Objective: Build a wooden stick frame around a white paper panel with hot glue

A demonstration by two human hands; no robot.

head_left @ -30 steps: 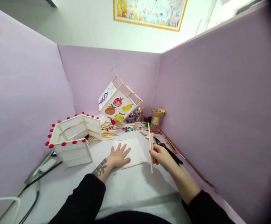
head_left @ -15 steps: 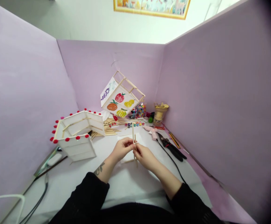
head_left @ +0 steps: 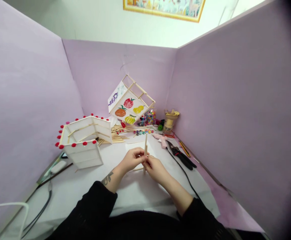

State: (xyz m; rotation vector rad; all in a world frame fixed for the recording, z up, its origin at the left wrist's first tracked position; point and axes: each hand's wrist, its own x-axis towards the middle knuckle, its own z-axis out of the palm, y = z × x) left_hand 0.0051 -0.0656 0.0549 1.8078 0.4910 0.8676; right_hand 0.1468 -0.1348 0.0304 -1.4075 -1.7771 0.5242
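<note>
Item one: wooden sticks [head_left: 146, 147], a near-upright pair, pinched between my two hands, above the desk [head_left: 135, 198].
Item two: left hand [head_left: 132, 158], fingertips gripping the sticks from the left.
Item three: right hand [head_left: 156, 167], likewise from the right, close against the left.
Item four: white sheet [head_left: 130, 146], partly hidden behind my hands.
Item five: pink glue gun [head_left: 163, 142], farther right.

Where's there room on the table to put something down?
Two bare patches: left, between the red-dotted frame and the left sleeve; right, between the black cord, the pruning shears and the pink edge. The back is crowded with loose sticks, beads and containers. Midway, the left hand and right hand hold upright sticks.
</note>
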